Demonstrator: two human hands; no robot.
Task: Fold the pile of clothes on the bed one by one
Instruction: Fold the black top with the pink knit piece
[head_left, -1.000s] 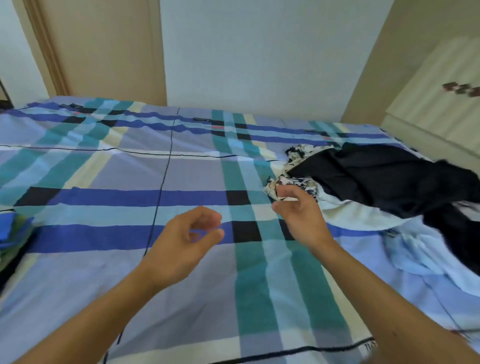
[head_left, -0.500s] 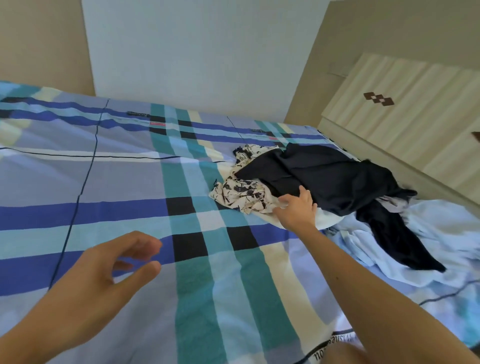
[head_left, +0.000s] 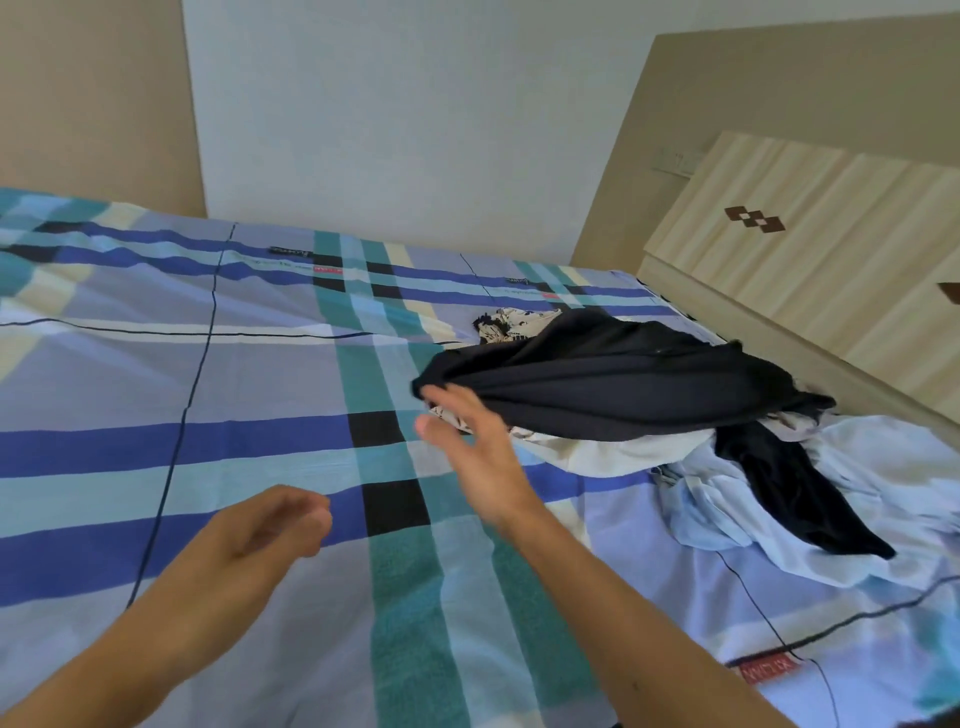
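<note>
A: What changed?
B: black garment (head_left: 623, 384) now dragged over patterned cloth (head_left: 511, 319); right hand (head_left: 475, 457) lifted
A: Fingers?
B: right spread straight, gripping nothing, tips at garment's near edge, bed's (head_left: 156, 441) right side; left hand (head_left: 260, 540) loosely curled, empty

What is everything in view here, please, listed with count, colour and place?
bed sheet: one, blue-teal-cream plaid, covering the bed
black garment: one, black, topmost of the clothes
patterned garment: one, white with dark print, under the black garment
cream garment: one, cream, under the black garment
light blue garment: one, pale blue, crumpled at the right
headboard: one, pale wood, far right
left hand: one, loosely curled, empty, above the bed sheet
right hand: one, fingers straight, at the black garment's edge
</note>
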